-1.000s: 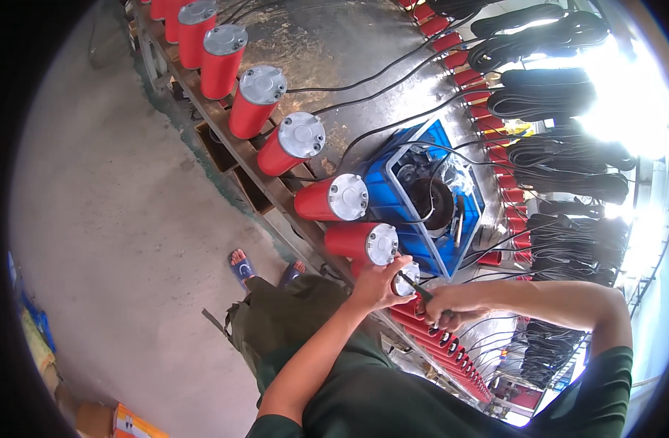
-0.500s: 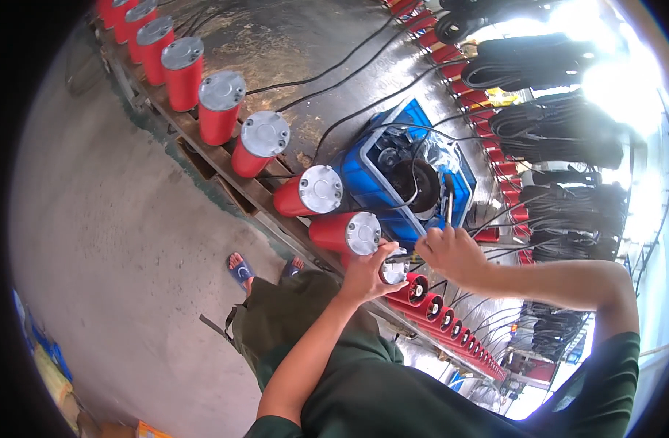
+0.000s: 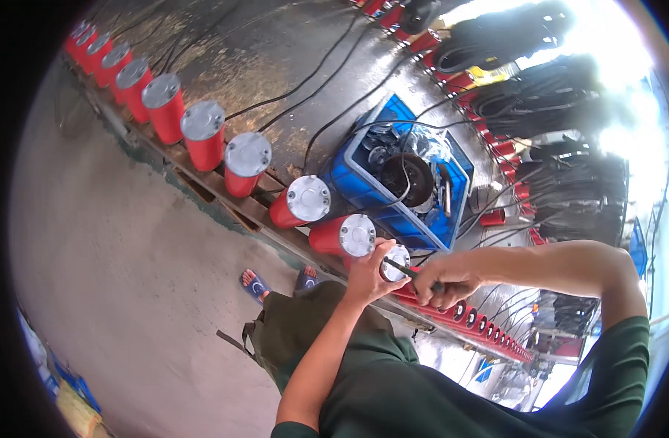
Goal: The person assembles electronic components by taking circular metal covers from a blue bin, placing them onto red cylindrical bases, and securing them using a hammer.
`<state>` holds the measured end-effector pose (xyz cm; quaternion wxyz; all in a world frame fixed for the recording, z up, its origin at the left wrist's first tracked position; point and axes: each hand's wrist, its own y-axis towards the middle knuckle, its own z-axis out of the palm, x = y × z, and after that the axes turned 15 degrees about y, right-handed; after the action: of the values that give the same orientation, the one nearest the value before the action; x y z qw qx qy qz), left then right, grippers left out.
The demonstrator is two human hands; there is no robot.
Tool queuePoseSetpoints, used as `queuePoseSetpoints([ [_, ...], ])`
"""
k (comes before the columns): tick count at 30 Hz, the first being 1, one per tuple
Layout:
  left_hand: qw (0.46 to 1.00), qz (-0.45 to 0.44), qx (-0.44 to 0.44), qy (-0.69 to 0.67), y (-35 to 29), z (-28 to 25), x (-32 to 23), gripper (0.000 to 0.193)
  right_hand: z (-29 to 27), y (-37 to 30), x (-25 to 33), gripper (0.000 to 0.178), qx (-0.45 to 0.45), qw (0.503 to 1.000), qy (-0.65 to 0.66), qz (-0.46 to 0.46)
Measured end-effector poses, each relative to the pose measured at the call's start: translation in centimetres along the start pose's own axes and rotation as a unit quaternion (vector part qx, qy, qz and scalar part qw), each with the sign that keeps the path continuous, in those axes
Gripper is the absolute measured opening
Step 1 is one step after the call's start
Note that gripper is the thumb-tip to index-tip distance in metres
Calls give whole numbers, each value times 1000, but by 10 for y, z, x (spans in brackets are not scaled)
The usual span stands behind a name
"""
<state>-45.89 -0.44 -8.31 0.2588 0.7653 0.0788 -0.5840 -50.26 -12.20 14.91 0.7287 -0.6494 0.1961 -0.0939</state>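
At the near edge of the bench, my left hand (image 3: 366, 277) is wrapped round the top of a red cylinder and its round silver end cap (image 3: 397, 257). Thumb and fingers rest on either side of the cap. My right hand (image 3: 448, 279) is closed round a slim dark rod-like tool (image 3: 398, 267), whose far end reaches over the cap's face; its exact kind is blurred. Just left of my left hand lies another capped red cylinder (image 3: 327, 235), tilted, with its silver cap (image 3: 357, 235) facing me.
A blue crate (image 3: 382, 208) beyond my hands holds metal parts, a dark ring and a hammer (image 3: 446, 191). Capped red cylinders (image 3: 163, 109) line the bench edge leftward; open ones (image 3: 487, 326) continue rightward. Black cables (image 3: 312, 77) cross the bench; coiled bundles (image 3: 535, 95) stand behind.
My right hand has come down from beside the crate to the silver cap, bringing the dark tool across it. My left hand stays on the same cylinder, and the view has shifted slightly.
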Motion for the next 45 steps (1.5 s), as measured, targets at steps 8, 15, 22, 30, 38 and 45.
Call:
queuePoseSetpoints([
  [8, 999, 3, -6, 49, -3, -1, -3, 88, -71, -16, -45, 50, -116, 985, -8, -130],
  [15, 980, -158, 41, -113, -7, 7, -15, 37, -152, 75, -128, 102, -570, 702, -67, -422],
  [22, 976, -68, -82, 190, 0, 20, -74, 35, -166, 132, -294, 77, -600, 604, 138, -507],
  [30, 995, 2, 92, -49, 150, 232, -119, 108, -331, 206, -388, 106, -664, 487, 370, -430],
  [38, 850, -282, 383, -228, 124, 345, -62, 73, -362, 164, -304, 86, -113, 493, 398, -765],
  [45, 793, -331, 500, -105, 66, 299, -172, 17, -393, 195, -275, 56, 94, 518, 193, -828],
])
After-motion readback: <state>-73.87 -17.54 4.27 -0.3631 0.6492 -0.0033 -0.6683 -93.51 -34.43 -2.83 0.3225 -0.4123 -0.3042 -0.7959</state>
